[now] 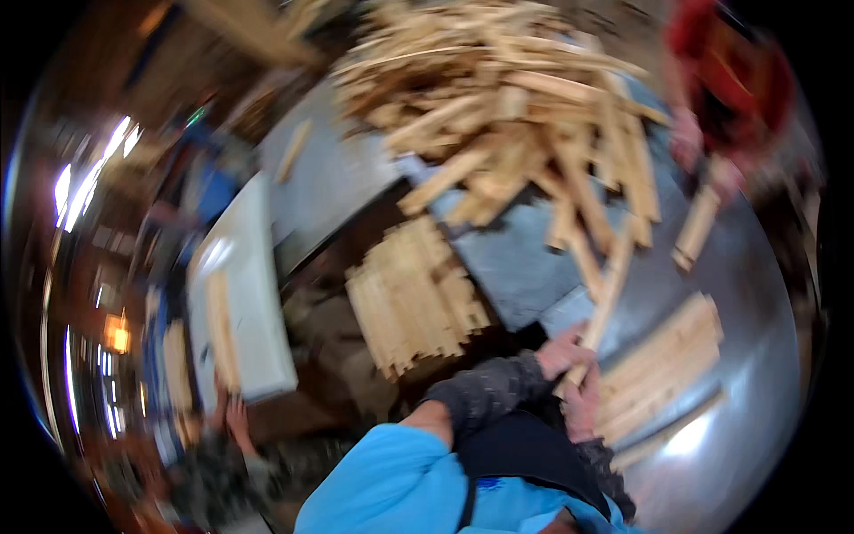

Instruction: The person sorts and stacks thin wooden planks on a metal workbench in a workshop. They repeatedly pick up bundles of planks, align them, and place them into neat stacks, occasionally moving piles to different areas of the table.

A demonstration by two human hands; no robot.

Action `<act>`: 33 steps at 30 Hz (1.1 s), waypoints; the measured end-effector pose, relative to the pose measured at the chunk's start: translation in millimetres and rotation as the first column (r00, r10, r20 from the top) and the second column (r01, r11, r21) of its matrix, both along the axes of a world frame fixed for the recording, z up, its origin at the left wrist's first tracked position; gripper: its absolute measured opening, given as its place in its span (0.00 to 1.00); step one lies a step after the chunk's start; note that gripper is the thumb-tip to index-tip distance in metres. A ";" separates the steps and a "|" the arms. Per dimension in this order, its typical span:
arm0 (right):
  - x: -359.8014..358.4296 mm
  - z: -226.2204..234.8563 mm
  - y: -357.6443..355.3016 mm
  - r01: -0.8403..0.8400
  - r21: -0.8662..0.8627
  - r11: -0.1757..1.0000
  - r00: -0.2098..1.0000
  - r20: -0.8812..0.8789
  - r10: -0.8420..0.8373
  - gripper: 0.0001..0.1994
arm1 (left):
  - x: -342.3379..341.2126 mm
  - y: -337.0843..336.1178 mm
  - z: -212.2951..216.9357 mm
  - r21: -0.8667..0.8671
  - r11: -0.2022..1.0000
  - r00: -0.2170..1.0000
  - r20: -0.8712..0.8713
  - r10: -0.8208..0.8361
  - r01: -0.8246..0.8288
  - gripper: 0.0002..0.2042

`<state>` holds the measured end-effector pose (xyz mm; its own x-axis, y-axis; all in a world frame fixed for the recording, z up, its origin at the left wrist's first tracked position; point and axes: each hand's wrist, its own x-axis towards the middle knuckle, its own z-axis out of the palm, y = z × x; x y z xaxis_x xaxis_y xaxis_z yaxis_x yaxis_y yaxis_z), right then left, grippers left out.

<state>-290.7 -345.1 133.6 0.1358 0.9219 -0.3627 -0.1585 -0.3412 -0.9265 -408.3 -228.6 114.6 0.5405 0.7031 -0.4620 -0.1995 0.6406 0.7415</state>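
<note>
The picture is blurred and tilted. My left hand (564,350), in a dark speckled sleeve, is closed around a long pale wooden slat (608,289) that slants up toward a big heap of slats (498,116). My right hand (583,408) is just below it at the slat's lower end and seems to grip it too. Both hands are at the left edge of a neat stack of slats (663,365) lying on a shiny metal tabletop (756,294).
A second bundle of slats (414,294) lies lower left of the heap. A person in red (729,80) at the upper right holds a short wood piece (696,230). At the left, another person's hand (236,418) touches a slat on a white board (253,294).
</note>
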 end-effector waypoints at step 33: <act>-344.9 94.1 48.7 -0.983 -0.010 0.184 0.184 -0.015 0.983 0.53 | -408.2 -168.6 98.0 0.008 0.321 0.317 0.180 0.931 -0.947 0.17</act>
